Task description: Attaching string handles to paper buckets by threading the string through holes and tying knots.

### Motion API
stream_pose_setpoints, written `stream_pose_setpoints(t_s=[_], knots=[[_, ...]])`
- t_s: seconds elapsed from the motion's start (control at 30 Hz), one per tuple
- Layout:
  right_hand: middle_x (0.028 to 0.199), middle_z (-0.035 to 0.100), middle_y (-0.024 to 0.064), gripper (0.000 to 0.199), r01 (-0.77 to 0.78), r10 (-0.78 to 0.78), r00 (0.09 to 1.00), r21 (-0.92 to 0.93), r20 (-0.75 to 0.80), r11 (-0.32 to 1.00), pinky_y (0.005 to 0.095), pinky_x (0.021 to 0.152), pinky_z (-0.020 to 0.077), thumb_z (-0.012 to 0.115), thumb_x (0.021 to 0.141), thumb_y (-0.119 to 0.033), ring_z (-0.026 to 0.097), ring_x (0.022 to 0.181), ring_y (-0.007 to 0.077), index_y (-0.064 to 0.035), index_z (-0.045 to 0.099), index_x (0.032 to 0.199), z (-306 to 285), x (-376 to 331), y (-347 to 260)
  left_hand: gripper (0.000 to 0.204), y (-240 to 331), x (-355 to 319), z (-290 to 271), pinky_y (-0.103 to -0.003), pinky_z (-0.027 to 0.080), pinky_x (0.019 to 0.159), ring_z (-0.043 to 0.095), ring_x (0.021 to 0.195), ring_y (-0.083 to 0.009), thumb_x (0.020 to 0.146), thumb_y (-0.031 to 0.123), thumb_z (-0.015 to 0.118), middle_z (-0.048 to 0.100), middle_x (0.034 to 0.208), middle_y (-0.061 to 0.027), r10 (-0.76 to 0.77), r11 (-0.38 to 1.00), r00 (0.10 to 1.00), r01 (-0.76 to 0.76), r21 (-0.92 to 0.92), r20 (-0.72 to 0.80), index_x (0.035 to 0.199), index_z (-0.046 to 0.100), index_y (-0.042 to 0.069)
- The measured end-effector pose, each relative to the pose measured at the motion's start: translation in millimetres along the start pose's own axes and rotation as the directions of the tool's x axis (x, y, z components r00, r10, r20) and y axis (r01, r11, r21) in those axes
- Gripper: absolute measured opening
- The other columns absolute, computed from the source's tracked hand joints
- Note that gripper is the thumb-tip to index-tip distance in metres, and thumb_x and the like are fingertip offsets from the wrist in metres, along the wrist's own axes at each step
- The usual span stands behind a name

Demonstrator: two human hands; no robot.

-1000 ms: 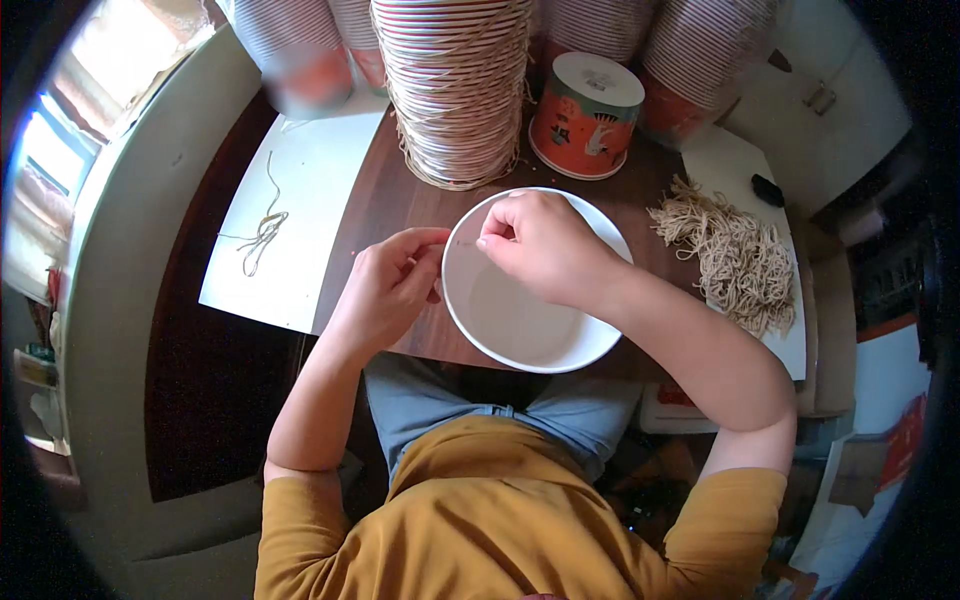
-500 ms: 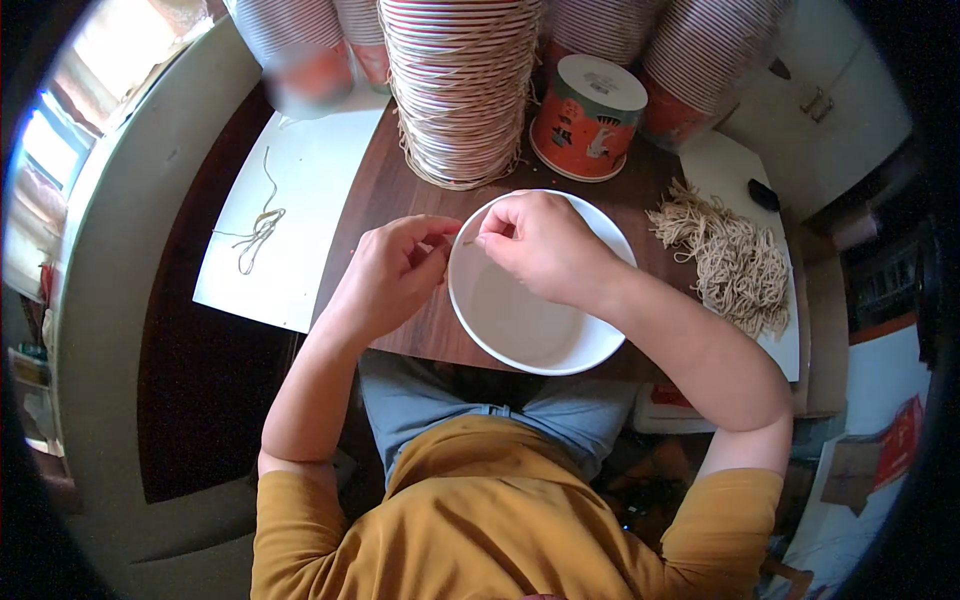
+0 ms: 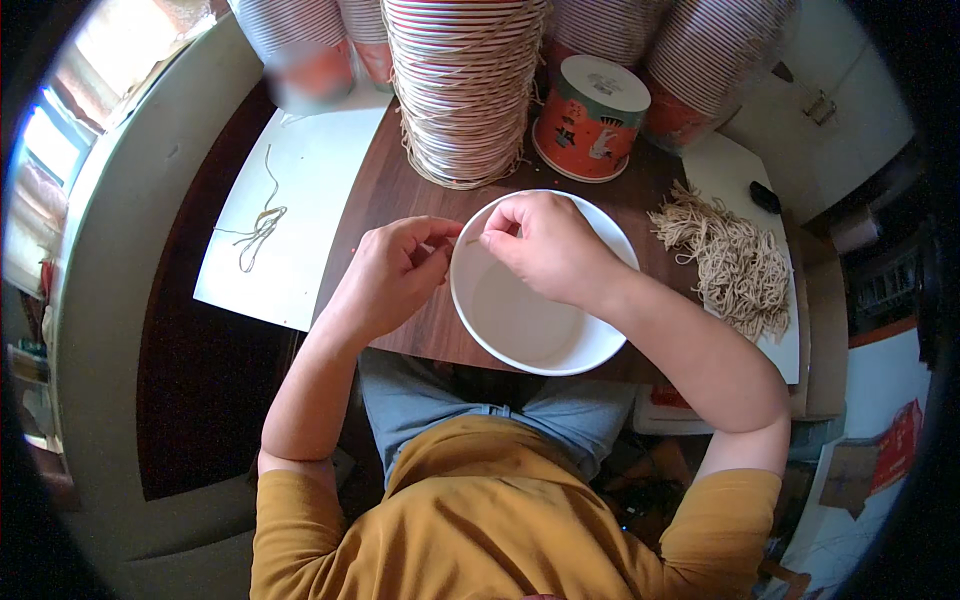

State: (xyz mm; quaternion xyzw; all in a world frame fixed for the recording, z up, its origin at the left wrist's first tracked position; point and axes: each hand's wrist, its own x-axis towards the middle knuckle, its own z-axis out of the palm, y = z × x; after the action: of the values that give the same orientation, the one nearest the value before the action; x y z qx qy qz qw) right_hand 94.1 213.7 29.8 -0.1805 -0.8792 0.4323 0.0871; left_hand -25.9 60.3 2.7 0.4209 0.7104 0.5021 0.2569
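A white-lined paper bucket (image 3: pixel 530 310) stands with its open mouth toward me at the near edge of the table. Over its far rim reaches my right hand (image 3: pixel 545 245), pinching the short end of a beige cord (image 3: pixel 474 240) just inside the left wall. Outside that same wall is my left hand (image 3: pixel 395 270), its thumb and forefinger closed together by the rim. What those left fingertips hold, if anything, is too small to make out. The bucket's outer side is mostly hidden from above.
Beyond the bucket rises a tall stack of nested buckets (image 3: pixel 465 100) hung with cords. Beside it an orange printed bucket (image 3: pixel 590 125) sits upside down. A heap of beige cords (image 3: pixel 735 265) lies at right, a few loose cords (image 3: pixel 262 230) on the white board at left.
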Motion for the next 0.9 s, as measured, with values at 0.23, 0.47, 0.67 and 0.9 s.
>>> stream_pose_setpoints(t_s=[0.23,0.47,0.67,0.9], knots=[[0.066,0.062,0.0047,0.014,-0.027,0.027,1.000,0.027,-0.003,0.999,0.0273,0.055,0.0462,0.063,0.084,-0.011,0.055,0.061,0.0078,0.0024,0.064,0.078,1.3,-1.6,-1.7,0.027,2.2,-0.3,0.4,-0.027,0.052,0.068,0.065,0.073,-0.0136,0.084,0.003,0.056,0.069,0.085,-0.0138,0.001,1.000,1.000,-0.001,0.015,0.005,0.109,0.064,-0.004],[0.067,0.062,0.0049,0.015,-0.008,0.007,0.999,0.020,0.034,1.000,0.0278,0.056,0.0463,0.063,0.084,-0.010,0.056,0.061,0.0080,0.0030,0.063,0.077,5.3,0.9,1.4,0.026,5.8,1.1,-1.2,-0.029,0.052,0.068,0.066,0.074,-0.0153,0.083,0.002,0.057,0.069,0.084,-0.0154,0.037,0.998,0.999,-0.038,0.050,0.020,0.107,0.064,-0.004],[0.068,0.062,0.0067,0.012,0.045,-0.043,0.998,-0.033,0.043,0.998,0.0291,0.057,0.0457,0.062,0.083,-0.009,0.057,0.063,0.0114,0.0022,0.064,0.079,9.5,5.2,5.5,0.020,11.2,7.0,-6.9,-0.032,0.052,0.066,0.066,0.070,-0.0234,0.082,0.003,0.060,0.067,0.080,-0.0165,0.135,0.966,0.989,-0.146,0.212,0.066,0.100,0.066,-0.003],[0.072,0.064,0.0077,0.015,0.036,-0.032,0.993,-0.031,0.116,0.999,0.0303,0.061,0.0468,0.061,0.086,-0.013,0.058,0.064,0.0125,0.0005,0.066,0.085,-2.8,0.5,-6.0,0.013,15.5,0.9,-6.3,-0.033,0.049,0.062,0.063,0.064,-0.0220,0.079,0.006,0.060,0.065,0.073,-0.0130,0.164,0.913,0.985,-0.173,0.370,0.056,0.085,0.063,-0.004]])
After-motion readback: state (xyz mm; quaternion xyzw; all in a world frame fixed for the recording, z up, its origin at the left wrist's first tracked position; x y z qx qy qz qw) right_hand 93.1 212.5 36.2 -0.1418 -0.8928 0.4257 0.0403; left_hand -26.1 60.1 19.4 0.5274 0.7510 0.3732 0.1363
